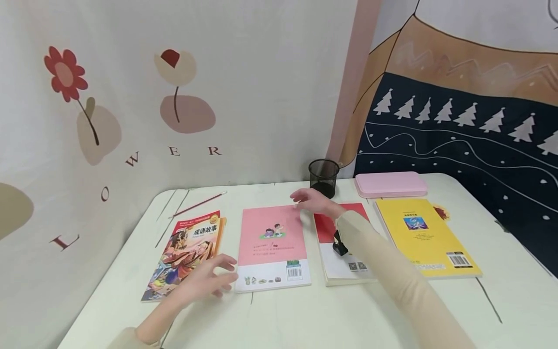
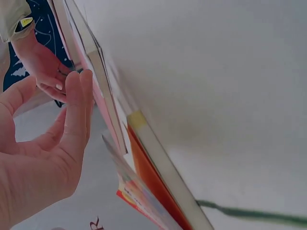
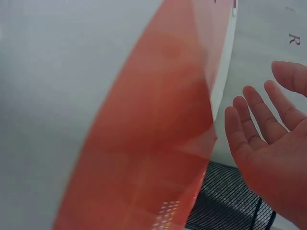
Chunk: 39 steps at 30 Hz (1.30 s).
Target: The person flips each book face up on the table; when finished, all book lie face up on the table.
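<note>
My left hand (image 1: pixel 205 281) hovers by the lower left corner of a pink and white book (image 1: pixel 272 252), its fingers loosely bent with nothing between them. To its left lies a colourful storybook (image 1: pixel 192 247), partly behind that hand, with an orange-edged book showing under it. My right hand (image 1: pixel 316 201) is over the far right corner of the pink book, beside a red and white book (image 1: pixel 325 228) that my sleeve partly covers. In the right wrist view the right hand (image 3: pixel 271 139) has its fingers spread and holds nothing.
A black mesh pen cup (image 1: pixel 324 177) stands just behind my right hand. Farther right are a pink pencil case (image 1: pixel 391 184) and a yellow book (image 1: pixel 429 242) with a round brown and yellow item partly behind it. A red pencil (image 1: pixel 199 203) lies at the back left.
</note>
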### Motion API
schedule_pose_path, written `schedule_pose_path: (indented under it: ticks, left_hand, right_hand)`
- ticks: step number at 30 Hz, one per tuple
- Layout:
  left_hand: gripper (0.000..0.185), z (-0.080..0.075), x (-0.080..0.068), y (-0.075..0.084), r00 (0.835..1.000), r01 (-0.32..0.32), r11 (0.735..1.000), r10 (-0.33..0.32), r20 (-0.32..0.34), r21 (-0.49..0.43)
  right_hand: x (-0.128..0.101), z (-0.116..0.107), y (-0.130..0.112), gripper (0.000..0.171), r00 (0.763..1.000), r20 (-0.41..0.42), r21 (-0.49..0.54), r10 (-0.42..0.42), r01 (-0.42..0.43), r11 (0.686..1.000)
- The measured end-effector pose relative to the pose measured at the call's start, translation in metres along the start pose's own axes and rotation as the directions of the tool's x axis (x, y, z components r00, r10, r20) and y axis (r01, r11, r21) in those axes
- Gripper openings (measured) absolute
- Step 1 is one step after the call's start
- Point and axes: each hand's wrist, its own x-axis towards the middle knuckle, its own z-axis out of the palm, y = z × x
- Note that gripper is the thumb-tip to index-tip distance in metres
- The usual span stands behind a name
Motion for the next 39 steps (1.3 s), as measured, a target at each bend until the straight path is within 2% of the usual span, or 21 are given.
schedule_pose_path:
  ticks: [7, 12, 16, 21, 28, 34, 38, 39]
  left_hand:
    - [0.051, 0.005, 0.001, 0.002, 0.999, 0.053, 0.998, -0.053, 0.015, -0.032]
    - [0.054, 0.008, 0.001, 0.001, 0.996, 0.090, 0.996, -0.090, 0.002, -0.017]
    - [0.053, 0.009, 0.000, -0.001, 0.993, 0.115, 0.993, -0.114, 0.021, -0.027]
    - [0.054, 0.008, -0.001, -0.001, 0.991, 0.119, 0.992, -0.117, 0.059, -0.032]
    - [0.060, 0.006, -0.001, -0.002, 0.988, 0.114, 0.993, -0.111, 0.110, -0.024]
    - [0.062, 0.006, 0.000, -0.002, 0.986, 0.111, 0.993, -0.105, 0.128, -0.042]
    - [0.060, 0.006, 0.000, -0.002, 0.986, 0.113, 0.992, -0.105, 0.133, -0.057]
    - [0.060, 0.006, 0.000, -0.002, 0.985, 0.115, 0.992, -0.106, 0.133, -0.060]
  right_hand:
    - [0.010, -0.001, 0.012, 0.036, 0.999, 0.009, -0.005, 0.030, -0.030, 1.000]
    - [0.014, 0.000, 0.014, 0.037, 0.999, 0.008, -0.059, 0.054, -0.053, 0.997]
    - [0.016, 0.001, 0.014, 0.037, 0.997, 0.007, -0.110, 0.081, -0.080, 0.991]
    - [0.018, 0.004, 0.013, 0.039, 0.992, 0.020, -0.151, 0.126, -0.122, 0.981]
    - [0.021, 0.008, 0.014, 0.044, 0.977, 0.085, -0.203, 0.193, -0.173, 0.964]
    - [0.022, 0.006, 0.013, 0.045, 0.977, 0.125, -0.217, 0.170, -0.141, 0.966]
    - [0.022, 0.006, 0.014, 0.044, 0.980, 0.109, -0.191, 0.165, -0.142, 0.971]
    - [0.022, 0.006, 0.014, 0.044, 0.978, 0.094, -0.179, 0.184, -0.165, 0.970]
